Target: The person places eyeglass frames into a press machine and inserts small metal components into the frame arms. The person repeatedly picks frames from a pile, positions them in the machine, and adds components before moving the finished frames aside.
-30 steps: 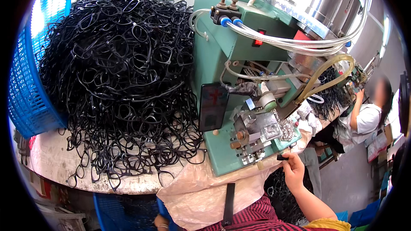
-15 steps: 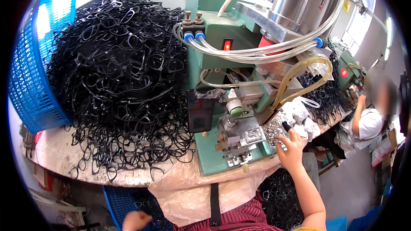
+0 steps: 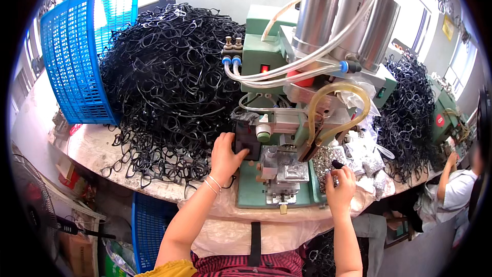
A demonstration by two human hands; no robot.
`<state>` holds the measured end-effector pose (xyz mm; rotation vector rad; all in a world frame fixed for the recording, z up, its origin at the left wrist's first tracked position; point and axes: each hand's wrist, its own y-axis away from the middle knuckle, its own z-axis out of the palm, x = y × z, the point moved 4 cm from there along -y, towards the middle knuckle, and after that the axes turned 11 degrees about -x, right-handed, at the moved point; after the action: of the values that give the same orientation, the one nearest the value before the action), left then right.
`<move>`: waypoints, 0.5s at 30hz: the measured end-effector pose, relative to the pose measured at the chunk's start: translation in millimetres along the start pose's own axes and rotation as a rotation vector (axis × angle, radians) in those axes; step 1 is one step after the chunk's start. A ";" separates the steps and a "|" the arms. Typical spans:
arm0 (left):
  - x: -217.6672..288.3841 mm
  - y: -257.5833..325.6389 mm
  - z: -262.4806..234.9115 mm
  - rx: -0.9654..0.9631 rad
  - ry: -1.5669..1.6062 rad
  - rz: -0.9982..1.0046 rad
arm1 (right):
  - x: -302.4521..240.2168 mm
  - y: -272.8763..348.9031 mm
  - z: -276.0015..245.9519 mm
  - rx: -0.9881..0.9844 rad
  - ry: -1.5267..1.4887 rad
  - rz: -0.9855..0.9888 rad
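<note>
My left hand is at the left side of the green bench machine, by the edge of a heap of black eyeglass frames. Its thumb is spread from the fingers and reaches over a dark flat rectangular panel; whether it touches is unclear. A metal fixture sits on the machine's base between my hands. At the base's right, my right hand is over a pile of small shiny metal parts. Its fingers are curled toward the thumb, one fingertip under a black cover; anything pinched there is too small to make out.
A blue plastic basket stands tipped behind the heap at left. Clear hoses and a yellowish tube loop around the machine. Plastic bags lie right of the parts. Another person works at far right.
My left hand has come up from the lower edge to the dark panel beside the frames. My right hand stays at the metal parts, its fingers more curled. The view has shifted.
</note>
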<state>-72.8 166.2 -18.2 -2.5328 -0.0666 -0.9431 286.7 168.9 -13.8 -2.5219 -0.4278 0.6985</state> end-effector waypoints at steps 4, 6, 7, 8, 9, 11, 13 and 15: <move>-9.9 -17.8 -3.2 -0.028 0.086 -0.003 | 0.1 -4.5 -6.0 0.017 -0.011 -0.059; 0.8 -28.7 -17.1 -0.074 0.095 -0.083 | -0.1 -7.0 -5.1 -0.002 0.043 -0.107; 4.3 -33.3 -22.5 -0.075 0.100 -0.096 | 2.3 -7.0 -2.8 -0.034 0.058 -0.103; -3.8 -41.7 -21.2 -0.096 0.129 -0.059 | 2.3 -6.2 -2.5 -0.027 0.060 -0.101; -5.4 -45.5 -23.6 -0.132 0.216 -0.085 | 1.0 -5.1 -3.1 -0.019 0.060 -0.100; 14.5 -49.1 -41.0 -0.164 0.188 -0.088 | 4.0 0.5 -8.1 0.012 0.008 -0.043; -8.7 -50.7 -44.6 -0.073 0.258 -0.008 | 16.6 24.7 -21.2 0.068 -0.104 0.069; 6.6 -41.5 -56.4 -0.064 0.294 -0.074 | 46.1 69.6 -42.5 0.172 -0.113 0.198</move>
<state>-110.3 179.7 39.9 -2.4343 -0.0412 -1.3559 359.2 114.3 -36.8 -2.3900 -0.1489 0.9150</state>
